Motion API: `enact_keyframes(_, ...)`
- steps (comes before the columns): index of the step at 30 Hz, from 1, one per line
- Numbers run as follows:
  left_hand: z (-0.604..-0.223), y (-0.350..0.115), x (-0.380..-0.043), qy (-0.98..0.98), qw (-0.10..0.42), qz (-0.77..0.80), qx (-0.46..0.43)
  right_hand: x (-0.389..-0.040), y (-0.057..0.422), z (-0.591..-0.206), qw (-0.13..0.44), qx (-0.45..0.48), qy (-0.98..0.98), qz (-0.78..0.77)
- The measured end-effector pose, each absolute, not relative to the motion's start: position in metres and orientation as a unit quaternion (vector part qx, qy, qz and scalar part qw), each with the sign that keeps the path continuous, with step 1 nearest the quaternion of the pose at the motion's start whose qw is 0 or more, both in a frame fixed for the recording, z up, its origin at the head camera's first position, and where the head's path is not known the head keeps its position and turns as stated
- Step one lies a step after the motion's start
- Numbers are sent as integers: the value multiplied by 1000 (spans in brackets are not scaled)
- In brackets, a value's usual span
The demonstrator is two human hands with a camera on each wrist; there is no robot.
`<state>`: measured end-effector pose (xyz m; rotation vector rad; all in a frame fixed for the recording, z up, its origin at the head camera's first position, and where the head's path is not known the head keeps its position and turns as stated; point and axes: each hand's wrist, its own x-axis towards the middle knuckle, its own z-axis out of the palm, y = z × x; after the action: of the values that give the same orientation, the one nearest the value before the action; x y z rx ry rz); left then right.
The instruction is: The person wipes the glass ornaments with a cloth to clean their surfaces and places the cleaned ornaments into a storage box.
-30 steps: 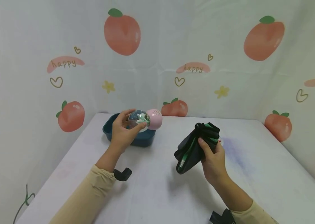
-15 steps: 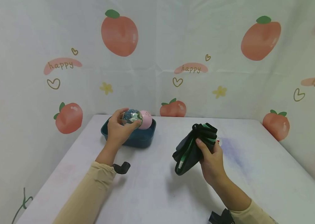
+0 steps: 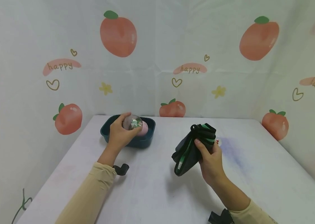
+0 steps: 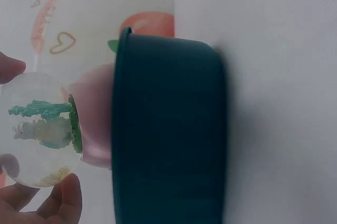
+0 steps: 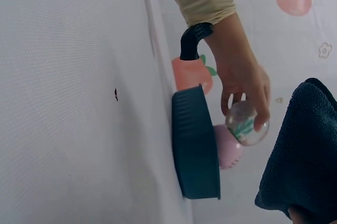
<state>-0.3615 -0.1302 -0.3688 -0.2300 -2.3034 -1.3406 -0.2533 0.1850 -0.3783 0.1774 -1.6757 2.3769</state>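
Observation:
My left hand (image 3: 120,132) grips a snow globe (image 3: 133,122) by its clear ball, fingers and thumb on opposite sides. Its pink base (image 4: 93,116) points down into the mouth of a dark teal basin (image 3: 143,141); in the left wrist view the basin wall hides the base's lower end. Inside the ball (image 4: 42,124) are a small white figure and green pieces. On the right, my right hand (image 3: 212,161) pinches a bunched dark cloth (image 3: 192,151) with green edging and a small white label, held up above the table.
The basin stands near the back left of the white table (image 3: 152,186). Behind the right hand, a small white item with red marks (image 3: 218,142) partly shows. A curtain printed with peaches (image 3: 157,87) hangs at the table's back edge.
My left hand has carried the snow globe left and down, turning it so its pink base drops into the basin's mouth. The right hand and cloth have barely moved.

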Motion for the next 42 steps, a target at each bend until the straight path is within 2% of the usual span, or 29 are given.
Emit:
enact_keyframes(23, -386, -124, -370, -860, 189, -467, -82, -254, 183, -378, 108, 49, -583, 804)
enact_keyframes(42, -389, -119, -368, -881, 177, -431, -76, -254, 187, -378, 112, 54, -586, 801)
